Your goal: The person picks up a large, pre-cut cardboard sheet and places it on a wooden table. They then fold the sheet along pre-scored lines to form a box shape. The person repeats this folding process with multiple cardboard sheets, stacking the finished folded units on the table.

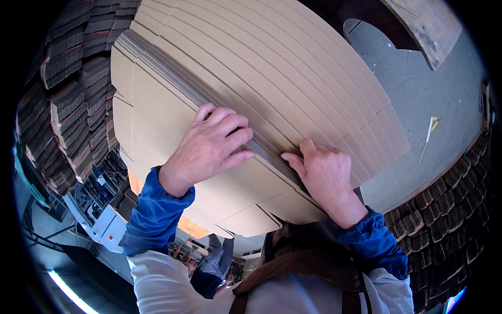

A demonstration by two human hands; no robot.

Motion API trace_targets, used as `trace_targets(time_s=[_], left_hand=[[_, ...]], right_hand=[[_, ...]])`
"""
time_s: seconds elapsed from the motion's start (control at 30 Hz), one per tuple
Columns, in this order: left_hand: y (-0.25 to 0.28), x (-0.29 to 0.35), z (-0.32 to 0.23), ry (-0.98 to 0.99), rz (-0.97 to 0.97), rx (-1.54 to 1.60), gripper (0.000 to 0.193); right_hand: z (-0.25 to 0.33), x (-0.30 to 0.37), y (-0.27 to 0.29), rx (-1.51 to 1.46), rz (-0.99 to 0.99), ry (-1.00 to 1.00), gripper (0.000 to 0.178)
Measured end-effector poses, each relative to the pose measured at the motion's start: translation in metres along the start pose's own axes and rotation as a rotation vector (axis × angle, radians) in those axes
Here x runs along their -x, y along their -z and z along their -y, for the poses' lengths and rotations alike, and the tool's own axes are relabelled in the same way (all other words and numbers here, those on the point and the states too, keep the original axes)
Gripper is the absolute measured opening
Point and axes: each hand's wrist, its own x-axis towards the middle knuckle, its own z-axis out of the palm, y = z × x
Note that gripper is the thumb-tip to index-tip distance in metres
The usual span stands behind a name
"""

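A large batch of flat brown cardboard box blanks (272, 68) lies before me, the sheets fanned so their edges overlap like steps. A front bundle of blanks (172, 123) has its edges packed close together along a diagonal line. My left hand (212, 138) grips that packed edge, fingers bent over it and thumb on the near face. To the right, my right hand (325, 172) is curled at the fanned sheets, its thumb pointing to the gap beside the bundle. The fingertips of the right hand are partly hidden.
Bundled stacks of cardboard (68, 115) rise at the left, with more stacks (444, 220) at the lower right. A worn wooden board (429, 31) juts in at the upper right. Scraps (433, 125) lie on the grey floor. Another person (212, 267) shows behind, near a white machine (111, 228).
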Motion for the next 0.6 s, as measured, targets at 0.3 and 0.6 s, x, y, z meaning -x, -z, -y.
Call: trace_targets(time_s=[0.3, 0.6], left_hand=[[-0.008, 0.003, 0.005, 0.004, -0.054, 0.03, 0.031], [-0.022, 0.022, 0.011, 0.027, -0.05, 0.076, 0.03]], right_hand=[[0.007, -0.012, -0.012, 0.077, 0.03, 0.001, 0.031], [0.009, -0.012, -0.012, 0.123, 0.056, -0.017, 0.032]])
